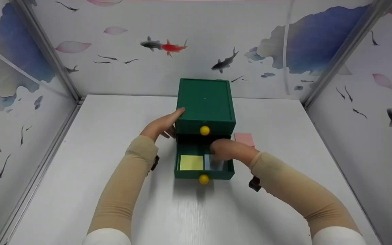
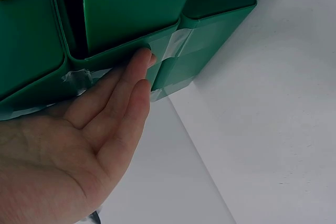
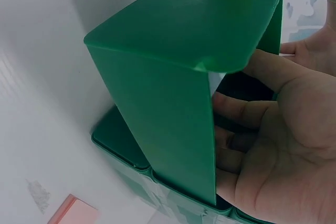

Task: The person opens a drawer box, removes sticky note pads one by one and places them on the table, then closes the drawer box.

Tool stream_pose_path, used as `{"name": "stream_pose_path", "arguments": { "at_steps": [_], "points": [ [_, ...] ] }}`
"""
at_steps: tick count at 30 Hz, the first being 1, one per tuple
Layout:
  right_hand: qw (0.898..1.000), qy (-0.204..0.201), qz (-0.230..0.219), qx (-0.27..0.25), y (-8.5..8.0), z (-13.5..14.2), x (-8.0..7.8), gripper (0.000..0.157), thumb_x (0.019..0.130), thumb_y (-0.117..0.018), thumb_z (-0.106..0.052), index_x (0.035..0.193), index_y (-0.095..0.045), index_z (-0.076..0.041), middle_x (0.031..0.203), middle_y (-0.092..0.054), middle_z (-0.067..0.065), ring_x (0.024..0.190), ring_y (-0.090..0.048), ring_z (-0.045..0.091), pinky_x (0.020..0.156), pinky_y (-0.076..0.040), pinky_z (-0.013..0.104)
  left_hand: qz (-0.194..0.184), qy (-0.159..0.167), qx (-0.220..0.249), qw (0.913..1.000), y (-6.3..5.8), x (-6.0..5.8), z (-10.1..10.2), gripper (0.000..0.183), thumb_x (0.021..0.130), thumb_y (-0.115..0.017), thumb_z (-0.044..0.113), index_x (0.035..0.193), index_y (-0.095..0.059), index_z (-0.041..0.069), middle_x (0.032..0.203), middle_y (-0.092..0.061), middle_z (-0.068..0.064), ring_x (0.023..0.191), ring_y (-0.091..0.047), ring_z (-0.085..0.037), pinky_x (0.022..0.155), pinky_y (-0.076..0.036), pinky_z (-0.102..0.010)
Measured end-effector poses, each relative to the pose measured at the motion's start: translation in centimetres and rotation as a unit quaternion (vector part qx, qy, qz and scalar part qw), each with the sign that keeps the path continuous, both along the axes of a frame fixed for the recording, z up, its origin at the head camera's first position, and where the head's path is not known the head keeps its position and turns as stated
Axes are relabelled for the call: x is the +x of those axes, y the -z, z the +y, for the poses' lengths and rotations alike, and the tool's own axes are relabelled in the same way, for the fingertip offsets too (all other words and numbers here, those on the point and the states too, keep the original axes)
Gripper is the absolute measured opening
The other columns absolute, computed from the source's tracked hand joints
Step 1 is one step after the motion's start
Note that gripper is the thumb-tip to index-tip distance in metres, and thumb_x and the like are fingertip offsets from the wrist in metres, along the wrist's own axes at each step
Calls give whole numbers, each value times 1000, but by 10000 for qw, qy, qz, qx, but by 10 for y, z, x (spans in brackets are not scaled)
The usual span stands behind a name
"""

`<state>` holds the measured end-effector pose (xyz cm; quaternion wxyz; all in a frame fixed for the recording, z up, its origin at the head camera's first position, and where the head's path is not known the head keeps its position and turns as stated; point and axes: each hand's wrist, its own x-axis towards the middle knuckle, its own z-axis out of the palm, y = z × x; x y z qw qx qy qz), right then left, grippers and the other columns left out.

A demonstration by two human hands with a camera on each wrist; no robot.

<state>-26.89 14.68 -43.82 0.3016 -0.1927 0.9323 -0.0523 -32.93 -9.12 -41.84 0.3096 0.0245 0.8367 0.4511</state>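
A green two-drawer cabinet stands on the white table with its lower drawer pulled out. My left hand rests against the cabinet's left side, thumb at the top edge, fingers nearly straight along the side in the left wrist view. Inside the drawer lie a yellow sticky note pad and, to its right, a blue sticky note pad. My right hand reaches into the drawer over the blue pad, blurred there. In the right wrist view the drawer wall hides its fingertips, so their hold on the pad is unclear.
A pink sticky note pad lies on the table just right of the cabinet. Yellow round knobs stick out from both drawer fronts. Printed wall panels enclose the table at the back and both sides.
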Motion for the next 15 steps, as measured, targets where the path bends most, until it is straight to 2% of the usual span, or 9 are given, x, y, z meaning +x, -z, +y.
{"name": "stream_pose_path", "arguments": {
  "at_steps": [3, 9, 15],
  "points": [
    [9998, -158, 108, 10, 0, 2, 1, 11, 88, -74, -21, 94, -67, -14, 79, -62, 0, 74, -56, 20, 69, -49, 33, 9, -16, 37, 10000, 0, 0, 0, 95, 91, -19, 76, 152, -30, 4, 124, -58, -28, 107, -62, -36, 98, -43, -50],
    [9984, -402, 368, -152, -2, 9, 7, 14, 86, -75, -11, 94, -64, -14, 78, -58, 2, 76, -55, 21, 70, -47, 33, -43, -15, 49, 10000, -1, 0, 0, 94, 92, -19, 75, 151, -30, 2, 124, -58, -29, 107, -62, -36, 99, -41, -51],
    [9969, -472, 475, -412, -7, 16, 15, 23, 85, -73, 0, 99, -62, -14, 81, -58, 1, 81, -55, 21, 73, -49, 32, -28, -41, 28, 10000, -1, 2, 1, 95, 92, -20, 75, 152, -28, 3, 125, -58, -28, 107, -62, -37, 99, -42, -51]
  ]
}}
